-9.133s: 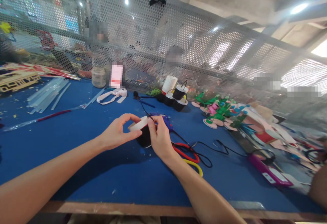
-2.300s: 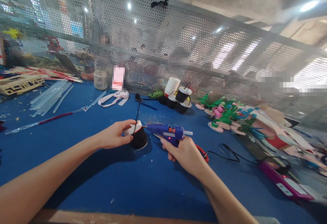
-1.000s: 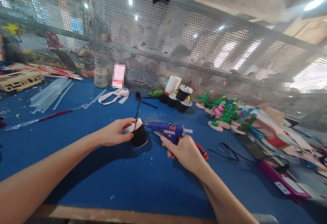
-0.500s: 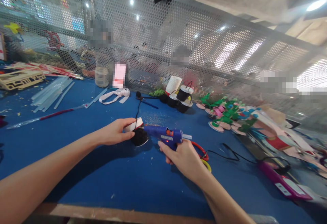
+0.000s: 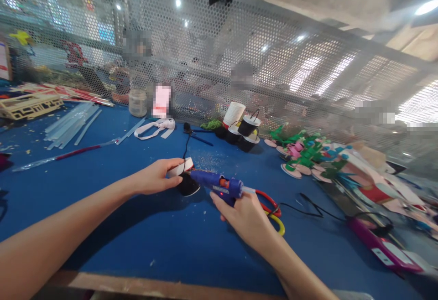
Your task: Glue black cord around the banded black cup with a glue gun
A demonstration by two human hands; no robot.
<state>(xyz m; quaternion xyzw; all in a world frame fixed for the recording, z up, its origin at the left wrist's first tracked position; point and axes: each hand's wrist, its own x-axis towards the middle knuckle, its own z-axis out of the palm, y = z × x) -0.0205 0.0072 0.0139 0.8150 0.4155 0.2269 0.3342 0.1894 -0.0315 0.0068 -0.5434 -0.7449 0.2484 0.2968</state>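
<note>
— What did the left hand (image 5: 155, 180) hold?
— It pinched a round, black-wrapped spool (image 5: 186, 179) on the blue table (image 5: 102, 209).
— And the right hand (image 5: 244, 215)?
— Clenched around a blue plastic glue gun (image 5: 219, 185), nozzle against the spool.

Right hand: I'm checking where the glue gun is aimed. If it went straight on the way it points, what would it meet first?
The right hand aims the glue gun left; the nozzle would probably meet the black spool under the left hand.
</note>
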